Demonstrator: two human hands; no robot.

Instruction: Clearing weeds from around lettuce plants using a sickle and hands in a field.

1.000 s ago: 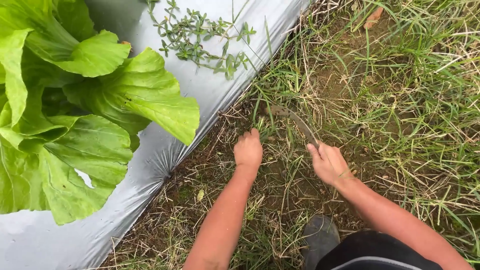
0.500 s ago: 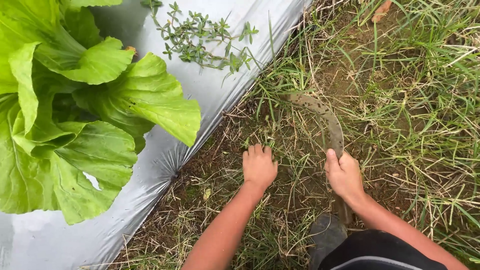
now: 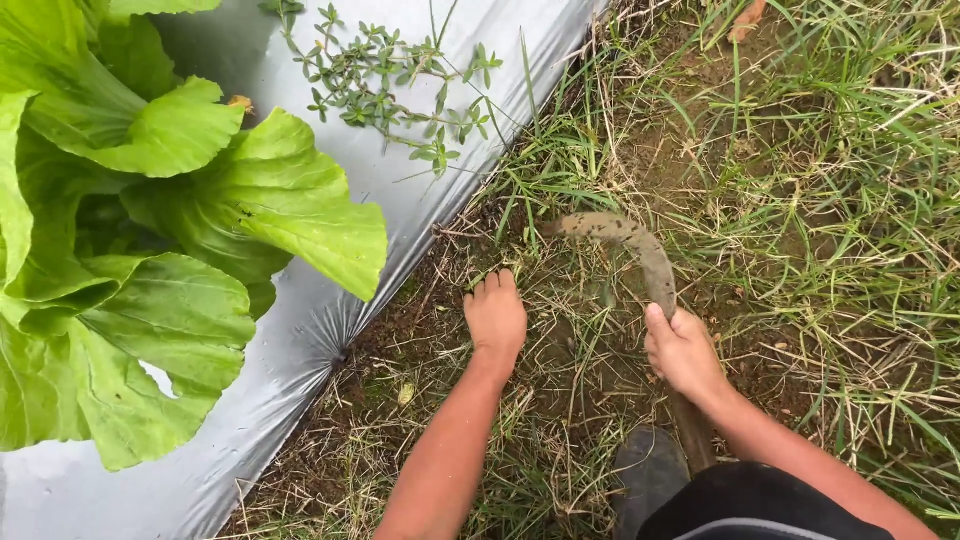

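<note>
Left hand: my left hand point(image 3: 496, 316) lies palm down on the ground, fingers pointing away from me and bunched in the low grass point(image 3: 560, 300); whether it actually pinches any blades I cannot tell.
Right hand: my right hand point(image 3: 683, 350) is wrapped around the sickle point(image 3: 640, 255), thumb laid up along the base of the blade.
Sickle: its dirt-caked blade curves up from my right fist and bends left, the tip ending just ahead of my left fingertips; the handle runs back under my wrist toward me.
Between the hands: a strip of thin grass and dry stems on brown soil point(image 3: 590, 370), with the two hands near each other but apart.
Boot: my dark boot point(image 3: 648, 470) toe shows at the bottom, just left of the sickle handle.
Shorts: a dark piece of my clothing point(image 3: 760, 505) fills the lower edge beside the boot.
Right side: thicker green grass and straw spread out past my right arm.
Left side: a silver plastic sheet point(image 3: 330, 330) covers the bed, its edge running diagonally just beyond my left hand.
On the sheet: a small-leaved weed point(image 3: 400, 80) sprawls near the top.
Far left: a big leafy green plant point(image 3: 150, 260) spreads its broad leaves over the sheet.
</note>
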